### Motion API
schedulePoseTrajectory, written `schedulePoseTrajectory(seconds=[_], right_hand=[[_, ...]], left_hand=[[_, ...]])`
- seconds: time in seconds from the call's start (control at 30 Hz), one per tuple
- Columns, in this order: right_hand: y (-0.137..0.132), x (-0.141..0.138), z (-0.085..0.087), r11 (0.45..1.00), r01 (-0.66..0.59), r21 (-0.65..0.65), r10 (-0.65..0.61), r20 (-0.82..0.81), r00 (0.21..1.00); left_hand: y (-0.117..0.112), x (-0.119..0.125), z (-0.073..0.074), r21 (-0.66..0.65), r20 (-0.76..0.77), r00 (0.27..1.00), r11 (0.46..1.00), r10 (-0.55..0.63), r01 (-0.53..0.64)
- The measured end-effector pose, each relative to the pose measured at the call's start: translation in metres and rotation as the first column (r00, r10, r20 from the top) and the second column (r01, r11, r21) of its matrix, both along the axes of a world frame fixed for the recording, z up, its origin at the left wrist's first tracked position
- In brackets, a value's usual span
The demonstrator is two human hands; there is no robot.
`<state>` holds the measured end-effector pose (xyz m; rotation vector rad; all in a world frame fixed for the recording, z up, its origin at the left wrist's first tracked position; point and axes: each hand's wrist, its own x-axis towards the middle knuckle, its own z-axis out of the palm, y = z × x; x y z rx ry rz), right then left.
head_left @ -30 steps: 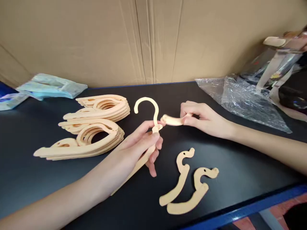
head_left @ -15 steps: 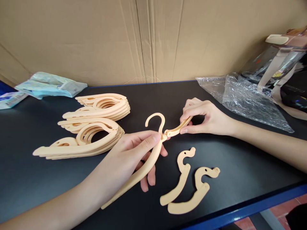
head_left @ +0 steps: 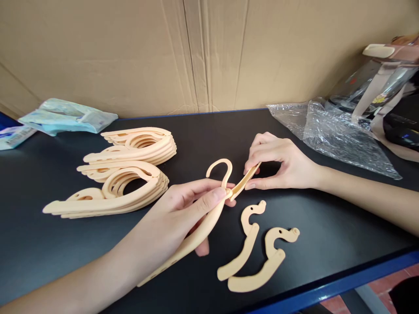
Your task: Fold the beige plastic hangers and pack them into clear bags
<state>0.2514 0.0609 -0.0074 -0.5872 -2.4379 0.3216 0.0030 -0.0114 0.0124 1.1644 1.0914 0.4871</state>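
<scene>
my left forearm point(head_left: 101, 261) slants up from the lower left; my left hand point(head_left: 178, 205) pinches, thumb point(head_left: 209, 200) on top, fingers curled beneath point(head_left: 203, 247). my right forearm point(head_left: 366, 198) slopes in from the right, my right hand point(head_left: 283, 163) pinching, palm arched.

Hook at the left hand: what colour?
Plain pale peach; the hook shows best in the head view.

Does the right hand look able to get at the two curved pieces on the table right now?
Probably yes: the curved pieces lie uncovered on the table, with nothing visible between them and the right hand. But it pinches a hanger arm, which it may need to release first.
</scene>
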Motion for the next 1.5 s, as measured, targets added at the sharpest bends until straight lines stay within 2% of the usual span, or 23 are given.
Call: schedulePoseTrajectory(seconds=[0.1,0.23,0.5,0.73,0.93,1.1,1.27,1.5], right_hand=[[0.000,0.000,0.000,1.000,-0.007,0.012,0.007,0.000,1.000],[0.000,0.000,0.000,1.000,-0.004,0.008,0.004,0.003,1.000],[0.000,0.000,0.001,1.000,-0.009,0.000,0.009,0.016,1.000],[0.000,0.000,0.000,1.000,-0.013,-0.014,0.013,0.022,1.000],[-0.002,-0.001,0.000,0.999,-0.019,-0.038,0.020,0.025,0.999],[-0.003,-0.001,0.002,0.994,-0.006,-0.107,0.012,0.055,0.998],[-0.003,-0.001,0.003,0.990,0.001,-0.143,0.010,0.079,0.997],[-0.004,-0.002,0.003,0.978,0.046,-0.206,-0.028,0.086,0.996]], left_hand=[[0.002,0.000,-0.001,-0.050,0.097,0.995,0.999,0.008,-0.003],[0.004,0.000,0.000,-0.069,0.126,0.992,0.998,0.004,0.005],[0.005,-0.002,0.004,-0.025,0.050,0.998,0.999,-0.024,0.025],[0.005,-0.003,-0.002,-0.028,0.067,0.996,0.998,0.051,-0.049],[0.004,-0.002,-0.006,0.027,0.085,0.995,0.998,0.055,-0.058],[0.003,-0.001,-0.002,0.052,0.052,0.995,0.995,0.081,-0.083],[0.004,0.000,0.004,0.074,0.033,0.997,0.995,0.067,-0.069],[0.006,0.000,0.001,0.093,-0.004,1.000,0.995,0.029,-0.029]])
